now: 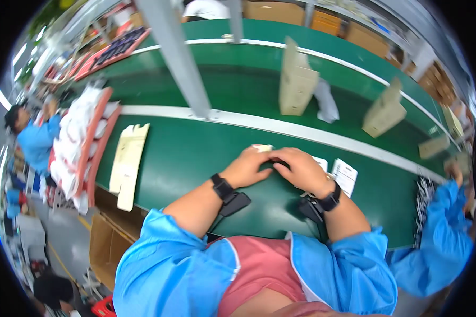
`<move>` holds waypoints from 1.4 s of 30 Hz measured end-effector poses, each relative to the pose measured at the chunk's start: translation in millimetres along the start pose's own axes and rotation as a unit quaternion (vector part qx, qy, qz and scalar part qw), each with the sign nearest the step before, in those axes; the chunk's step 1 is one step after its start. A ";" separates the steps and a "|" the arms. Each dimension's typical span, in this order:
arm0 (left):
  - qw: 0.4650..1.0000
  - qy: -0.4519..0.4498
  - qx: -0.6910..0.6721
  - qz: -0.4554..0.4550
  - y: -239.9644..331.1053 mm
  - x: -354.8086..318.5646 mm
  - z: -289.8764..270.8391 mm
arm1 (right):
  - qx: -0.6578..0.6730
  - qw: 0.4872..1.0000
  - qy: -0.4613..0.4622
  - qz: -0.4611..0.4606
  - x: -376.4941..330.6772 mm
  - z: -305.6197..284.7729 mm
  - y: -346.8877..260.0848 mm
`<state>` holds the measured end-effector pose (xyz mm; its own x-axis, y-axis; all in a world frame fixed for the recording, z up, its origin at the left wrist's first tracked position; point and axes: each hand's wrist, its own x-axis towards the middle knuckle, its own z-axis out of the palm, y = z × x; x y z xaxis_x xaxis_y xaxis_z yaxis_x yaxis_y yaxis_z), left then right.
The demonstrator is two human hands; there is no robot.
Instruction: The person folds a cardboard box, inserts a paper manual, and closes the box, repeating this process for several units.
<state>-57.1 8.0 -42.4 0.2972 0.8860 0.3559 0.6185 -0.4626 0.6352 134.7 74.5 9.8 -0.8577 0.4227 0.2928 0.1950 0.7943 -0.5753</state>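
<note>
Hands met on green worktop (195, 153), small pale piece (262, 148) pinched at left hand (247, 168) fingertips, mostly hidden, right hand (301, 170) fingers curled beside it, white leaflets (345, 176) near.

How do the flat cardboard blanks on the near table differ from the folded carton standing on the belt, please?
The cardboard blanks lie flat and unfolded in a stack at the near table's left edge; the folded carton stands upright, opened out, on the green belt beyond the white rail. The blanks look paler cream, the carton more tan. Both are cardboard and untouched by either hand.
</note>
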 end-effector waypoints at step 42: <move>1.000 -0.019 0.011 -0.011 -1.7 -3.7 3.1 | -0.011 0.995 -0.085 0.059 -5.0 7.9 -12.7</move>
<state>-57.0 5.7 -47.0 0.3111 0.8964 0.3158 0.6412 -0.4432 0.6264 132.8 58.8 9.6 -0.8961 0.4347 0.0900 0.3077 0.7543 -0.5799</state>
